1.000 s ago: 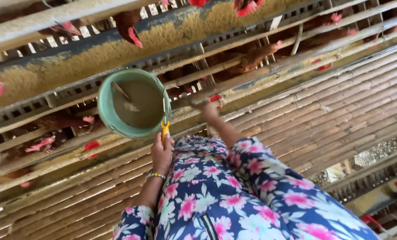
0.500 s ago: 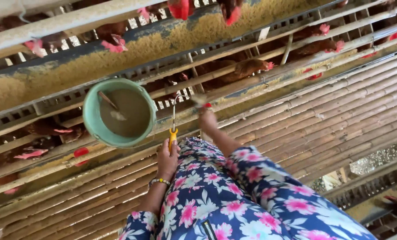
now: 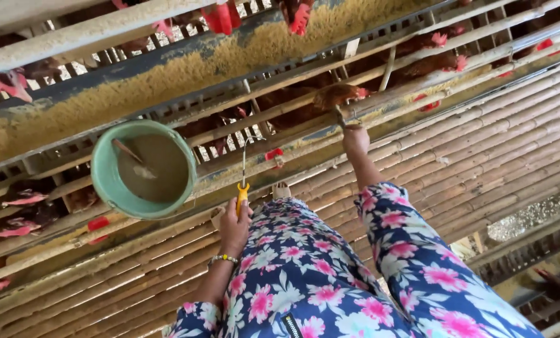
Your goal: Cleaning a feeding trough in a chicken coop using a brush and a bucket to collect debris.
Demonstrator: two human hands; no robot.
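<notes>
Left hand (image 3: 235, 226): lower centre of the head view, fingers pressed together around the yellow handle (image 3: 243, 196) of a thin metal hook (image 3: 244, 161), beaded bracelet (image 3: 223, 258) at the wrist. Hook shaft rising toward 12 o'clock, curved tip just below the lower cage front.

Right hand (image 3: 355, 139): at 1 o'clock from the left hand, well apart, arm stretched out in a floral sleeve (image 3: 418, 250). Hand laid against the rail of the lower feed trough (image 3: 380, 106); fingers hidden behind the hand, so spread or closed cannot be told.

Green bucket (image 3: 143, 169): at 10 o'clock from the left hand, near the hook but apart from it, part-filled with brownish feed, a scoop (image 3: 133, 159) lying inside. Support not visible.

Upper feed trough (image 3: 167, 69): running across the top, lined with yellow mash. Brown hens (image 3: 330, 97) with red combs behind the wire cage fronts, several heads reaching out.

Bamboo slat floor (image 3: 480, 163): beneath everything, gaps between the slats.

Handling notes, as judgement: firm grip on the yellow handle low on the shaft, wrist straight, tip kept clear of hens' heads and the bucket rim. Right hand best kept braced on the rail for balance over the slats. Slow, short movements near the cage wire to avoid snagging.
</notes>
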